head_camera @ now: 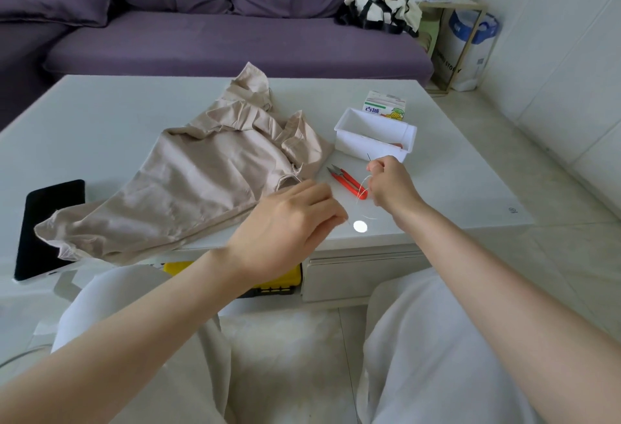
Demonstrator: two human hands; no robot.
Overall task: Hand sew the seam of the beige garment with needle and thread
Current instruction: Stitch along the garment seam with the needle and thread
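The beige garment (201,181) lies crumpled on the white table (117,111), spread from its middle toward the front left edge. My right hand (391,183) hovers just right of it and pinches a thin needle (369,157) that points up. A pale thread (362,188) loops down from that hand. My left hand (292,222) is near the garment's front right corner, fingers curled, pinching the thread's other end.
Red thread snips (347,179) lie on the table between my hands. A white plastic tray (374,134) and a small carton (384,105) stand behind my right hand. A black phone (47,225) lies at the front left. A purple sofa (218,20) runs behind the table.
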